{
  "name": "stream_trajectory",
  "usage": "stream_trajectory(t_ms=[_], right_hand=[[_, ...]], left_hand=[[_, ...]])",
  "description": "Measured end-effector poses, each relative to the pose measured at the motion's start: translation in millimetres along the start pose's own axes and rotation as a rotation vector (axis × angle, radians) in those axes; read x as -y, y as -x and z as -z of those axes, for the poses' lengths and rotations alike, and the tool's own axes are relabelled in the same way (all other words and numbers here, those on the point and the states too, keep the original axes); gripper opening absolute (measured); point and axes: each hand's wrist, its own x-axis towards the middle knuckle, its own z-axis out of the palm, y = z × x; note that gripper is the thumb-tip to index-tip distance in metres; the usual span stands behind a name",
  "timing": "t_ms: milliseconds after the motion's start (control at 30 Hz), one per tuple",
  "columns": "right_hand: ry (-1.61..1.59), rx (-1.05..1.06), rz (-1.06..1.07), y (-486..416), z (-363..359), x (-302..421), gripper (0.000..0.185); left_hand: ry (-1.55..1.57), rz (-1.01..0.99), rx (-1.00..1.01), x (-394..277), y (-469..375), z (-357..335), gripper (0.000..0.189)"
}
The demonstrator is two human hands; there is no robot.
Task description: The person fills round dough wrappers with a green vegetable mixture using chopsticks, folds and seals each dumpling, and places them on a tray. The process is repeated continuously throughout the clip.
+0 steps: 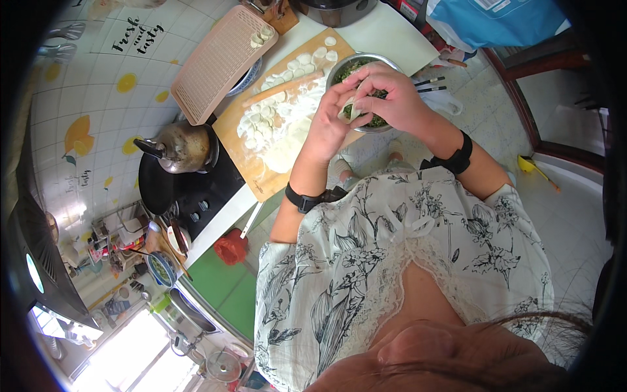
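A dumpling wrapper folded around green filling [348, 110] is held between both hands, above the bowl's near side. My left hand [327, 115] cradles it from the left. The fingers of my right hand [387, 95] pinch its edge from the right. Beneath them, a metal bowl [394, 62] contains chopped green filling [347, 73], partly hidden by my hands. Left of the bowl lies a floured wooden board [230, 117] with a rolling pin [284, 89] across it. Small dough pieces [257, 122] and flattened dough rounds [304, 59] lie on either side of the pin.
A pink slotted tray [215, 63] bears a few dumplings [262, 36] at its far end. A metal kettle [183, 147] stands on the black stove [208, 183] at left. Chopsticks [431, 84] stick out right of the bowl. A red bag [231, 246] hangs below the counter edge.
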Motion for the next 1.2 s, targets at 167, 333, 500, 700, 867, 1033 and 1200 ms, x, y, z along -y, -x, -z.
stream_trajectory(t_ms=[167,333,500,700,867,1033,1200], right_hand=[[-0.083,0.02,0.01,-11,6,9,0.01],[-0.292,-0.026,-0.017,-9,-7,7,0.037],[-0.354,0.14,-0.05,-5,-12,-1,0.057],[-0.021,0.124,0.213,-7,-9,-3,0.029],[0.115,0.141,0.322,-10,-3,4,0.029],[0.08,0.158,0.387,-15,0,20,0.042],[0.061,0.083,0.503,-21,2,41,0.036]], left_hand=[[-0.547,-0.063,0.111,11,-13,14,0.08],[-0.354,-0.207,0.088,20,-20,19,0.068],[-0.362,-0.247,0.117,24,-16,11,0.064],[-0.293,-0.106,0.168,18,-11,12,0.069],[-0.306,-0.145,0.135,7,-12,0,0.056],[-0.653,-0.394,0.133,-24,-8,-10,0.052],[-0.86,-0.509,0.08,-49,-4,-20,0.036]])
